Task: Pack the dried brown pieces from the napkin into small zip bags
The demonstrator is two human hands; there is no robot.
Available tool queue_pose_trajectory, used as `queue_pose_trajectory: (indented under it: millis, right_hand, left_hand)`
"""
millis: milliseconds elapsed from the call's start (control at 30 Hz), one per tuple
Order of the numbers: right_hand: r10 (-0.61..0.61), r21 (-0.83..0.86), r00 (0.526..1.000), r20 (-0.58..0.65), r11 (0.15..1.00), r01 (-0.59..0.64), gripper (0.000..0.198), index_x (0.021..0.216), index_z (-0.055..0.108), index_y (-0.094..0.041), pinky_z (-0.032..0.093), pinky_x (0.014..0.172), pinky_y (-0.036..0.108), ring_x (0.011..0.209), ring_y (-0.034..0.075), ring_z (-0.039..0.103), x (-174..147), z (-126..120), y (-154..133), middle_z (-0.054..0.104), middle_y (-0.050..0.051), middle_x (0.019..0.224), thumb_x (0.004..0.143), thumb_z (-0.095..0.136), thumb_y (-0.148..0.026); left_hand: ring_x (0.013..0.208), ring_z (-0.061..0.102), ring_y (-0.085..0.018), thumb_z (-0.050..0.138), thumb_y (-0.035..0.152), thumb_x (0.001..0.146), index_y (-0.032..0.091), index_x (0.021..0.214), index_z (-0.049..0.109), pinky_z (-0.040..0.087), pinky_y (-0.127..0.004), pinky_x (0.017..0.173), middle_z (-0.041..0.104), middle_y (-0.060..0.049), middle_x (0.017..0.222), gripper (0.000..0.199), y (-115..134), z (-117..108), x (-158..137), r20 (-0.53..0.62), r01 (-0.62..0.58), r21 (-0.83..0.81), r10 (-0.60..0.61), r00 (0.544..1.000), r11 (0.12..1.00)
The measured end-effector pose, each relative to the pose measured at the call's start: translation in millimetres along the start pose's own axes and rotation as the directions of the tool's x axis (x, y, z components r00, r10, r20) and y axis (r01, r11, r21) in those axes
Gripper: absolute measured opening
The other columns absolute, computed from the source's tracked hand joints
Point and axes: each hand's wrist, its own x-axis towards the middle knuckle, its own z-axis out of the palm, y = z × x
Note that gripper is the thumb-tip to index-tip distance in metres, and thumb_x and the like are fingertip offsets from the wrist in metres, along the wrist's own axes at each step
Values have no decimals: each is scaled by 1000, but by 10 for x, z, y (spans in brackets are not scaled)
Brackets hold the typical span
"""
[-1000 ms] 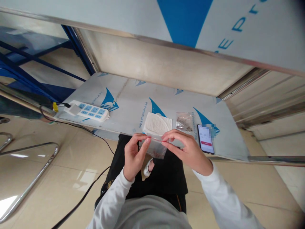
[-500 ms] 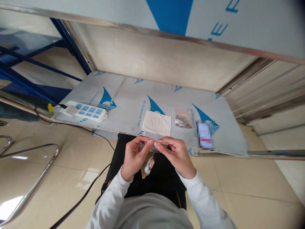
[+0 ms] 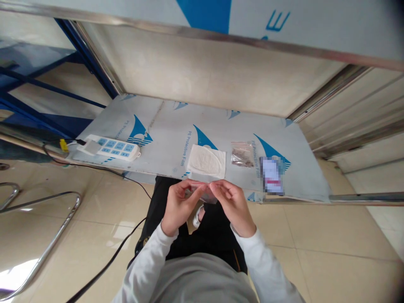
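Note:
Between my two hands, just off the shelf's front edge and above my lap, is a small clear zip-lock bag [image 3: 208, 195]. My left hand [image 3: 180, 205] pinches its top edge on one side. The other side of that edge is pinched by my right hand [image 3: 232, 205], thumb and fingers together. What the bag contains is hard to make out. Beyond my hands a folded white cloth or paper pad [image 3: 206, 161] lies flat on the shelf. To its right rests another clear zip-lock bag [image 3: 242, 154] with brownish contents.
A phone with a blurred screen [image 3: 272, 176] lies at the right of the film-covered metal shelf [image 3: 167, 126]. At the left is a white power strip [image 3: 113, 148] with a black cable. An upper shelf [image 3: 126, 12] overhangs. A chrome chair frame [image 3: 59, 229] stands at lower left.
My thumbs have moved slightly apart along the bag's top edge, and more of the bag shows below them. The view has shifted a little; the things on the shelf stay put.

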Motion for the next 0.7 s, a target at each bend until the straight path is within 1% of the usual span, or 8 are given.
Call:
queue_pose_trajectory:
  millis: [67,133,233,333,433,567,633,700]
  right_hand:
    - [22,42,998,-50,999,-20,21,83,67,-19,50,71,25,76,16,65,-6,-2,23,71,3,79,82,67,-40]
    - [26,47,995,-99,999,-21,20,80,66,-19,49,67,24,71,14,63,-18,-13,44,69,1,74,80,69,-39]
    - [-2,29,993,-117,1000,5,19,78,64,-19,49,68,24,70,14,63,-37,-38,63,68,1,73,79,70,-37]
    - [-49,-34,996,-72,998,47,17,79,64,-19,49,70,25,74,15,64,-51,-48,77,69,2,78,81,69,-35]
    - [-68,-39,996,-53,997,66,16,83,64,-20,49,70,25,76,15,63,-70,-27,106,68,2,81,84,65,-35]
    - [-42,30,995,-92,999,45,16,83,61,-20,49,69,24,75,14,62,-100,-5,167,67,0,79,83,66,-36]
    - [-43,17,992,-117,999,45,17,81,61,-20,48,67,24,72,14,61,-111,-16,192,65,0,75,83,67,-36]
    - [-47,7,986,-163,999,49,19,77,60,-20,47,65,23,68,13,60,-118,-37,208,64,-1,70,83,67,-37]
  left_hand:
    - [77,66,-16,69,26,79,14,83,71,50,-25,75,73,-6,80,12,-12,21,-8,-48,-10,4,10,999,1000]
    - [76,65,-16,69,26,80,13,83,70,50,-25,74,73,-6,79,13,-19,42,-14,-62,-10,5,10,998,1000]
    - [76,66,-17,69,29,80,12,85,70,51,-25,73,73,-8,81,17,-14,62,-4,-15,61,-31,-62,998,998]
    - [79,68,-19,71,30,77,12,85,72,52,-27,75,74,-9,83,20,-9,72,13,30,128,-53,-127,991,990]
    - [78,69,-19,72,29,76,13,82,73,53,-26,73,75,-8,81,17,-11,83,12,10,89,3,-89,996,996]
    - [72,68,-17,73,27,76,13,78,74,52,-25,68,74,-7,78,15,-9,97,-2,16,33,124,-35,999,992]
    - [74,68,-18,73,28,75,13,80,75,53,-26,69,75,-7,79,16,-14,97,-1,40,49,127,-54,998,991]
    - [75,69,-18,71,30,77,14,83,75,53,-26,70,75,-7,80,18,-33,89,4,51,85,74,-89,995,994]
